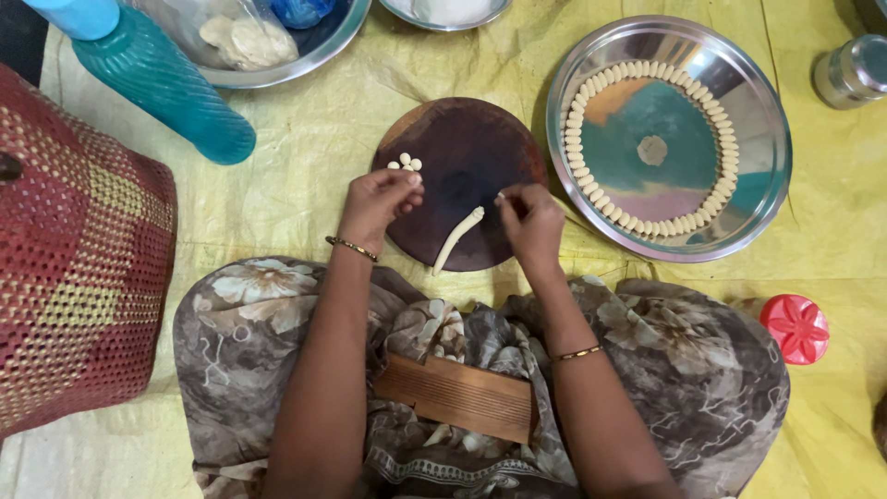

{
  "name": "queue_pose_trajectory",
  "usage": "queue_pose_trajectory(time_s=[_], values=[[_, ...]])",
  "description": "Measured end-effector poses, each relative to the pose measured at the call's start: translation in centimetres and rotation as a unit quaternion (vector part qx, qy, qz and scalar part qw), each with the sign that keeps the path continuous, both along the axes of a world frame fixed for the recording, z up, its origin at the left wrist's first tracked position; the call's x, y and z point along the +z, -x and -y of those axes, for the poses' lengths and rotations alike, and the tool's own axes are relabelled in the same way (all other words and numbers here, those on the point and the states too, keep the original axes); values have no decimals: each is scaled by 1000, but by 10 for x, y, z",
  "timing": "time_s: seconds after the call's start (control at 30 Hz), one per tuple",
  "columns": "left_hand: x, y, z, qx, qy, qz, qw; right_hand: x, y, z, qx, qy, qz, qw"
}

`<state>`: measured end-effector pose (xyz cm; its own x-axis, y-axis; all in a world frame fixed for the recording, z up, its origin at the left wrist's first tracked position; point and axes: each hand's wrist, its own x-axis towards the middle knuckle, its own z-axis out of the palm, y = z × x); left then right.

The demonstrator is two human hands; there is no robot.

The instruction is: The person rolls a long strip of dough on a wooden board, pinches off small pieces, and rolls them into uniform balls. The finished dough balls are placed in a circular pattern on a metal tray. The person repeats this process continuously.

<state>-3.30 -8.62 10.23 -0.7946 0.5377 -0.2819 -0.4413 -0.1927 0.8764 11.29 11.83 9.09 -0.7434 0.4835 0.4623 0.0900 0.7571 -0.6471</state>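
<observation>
While the right hand [531, 217] pinches the dough rope [458, 240] on the round wooden board [462, 157], the left hand [379, 199] – fingers curled, holding nothing visible – rests near small dough pieces [405, 163].

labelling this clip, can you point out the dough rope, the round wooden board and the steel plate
dough rope [457, 240], head view, middle of the strip
round wooden board [462, 152], head view, bare dark centre
steel plate [767, 139], head view, right rim

Yellow plastic sheet [305, 176] covering floor, creased; soft even light, faint shadows.
</observation>
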Motion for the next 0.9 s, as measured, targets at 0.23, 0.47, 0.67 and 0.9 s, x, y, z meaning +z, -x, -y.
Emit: queue_pose_trajectory(time_s=[0.23, 0.47, 0.67, 0.9], values=[[-5, 6, -1, 119, -10, 14, 993, -11, -2, 25, 51, -89, 53, 993], [-1, 11, 0, 190, 46, 58, 979, -4, -1, 24, 38, -54, 70, 995], [-1, 8, -9, 232, 192, -99, 949, -6, -1, 26, 24, -42, 89, 995], [-10, 2, -20, 203, 316, -382, 845, -8, 0, 23, 14, -13, 121, 992]])
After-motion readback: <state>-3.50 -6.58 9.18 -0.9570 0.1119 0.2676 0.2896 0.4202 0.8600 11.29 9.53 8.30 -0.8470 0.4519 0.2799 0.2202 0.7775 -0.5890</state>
